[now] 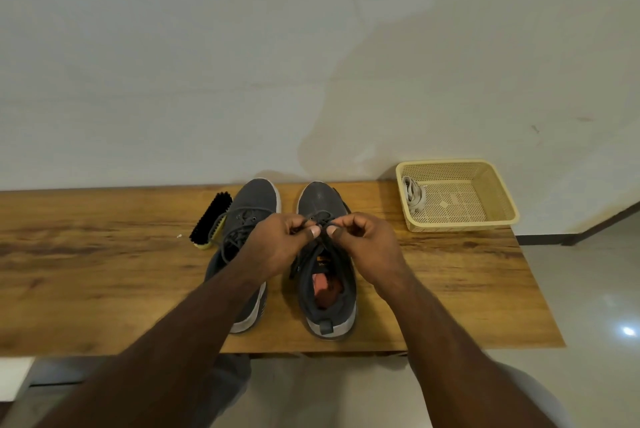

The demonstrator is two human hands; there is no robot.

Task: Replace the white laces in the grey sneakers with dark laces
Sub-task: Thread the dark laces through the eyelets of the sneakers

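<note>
— Pinching, both of them: the left hand [277,240] and the right hand [360,240] each have a closed grip on a strand of the thin dark cord lace [322,225], thumbs nearly meeting over the knot.

— Which shoe is that lace in?

— The right-hand grey knit sneaker with the pale sole [325,275]. It stands on the wooden plank counter [450,289] with its toe pointing away from the person and its heel nearest them, so its long axis runs straight out from the body. The lace ends lie right at the fingertips, above the tongue, and both hands are equally near.

— So the next pull goes where?

— My guess is sideways, each hand drawing its strand outward across that axis to tighten a bow. The risk is a strand slipping from the pinch.

— And the other shoe?

— The left-hand grey knit sneaker [252,205] stands just beside it, parallel, already threaded with dark lace. It looks finished, so the task seems close to done.

— The old ones?

— The flat white laces [412,195] lie bundled in the cream perforated plastic basket [498,192], well apart at the counter's far right. A black-bristled shoe brush with a yellow back [209,223] lies against the left sneaker's outer side.
</note>
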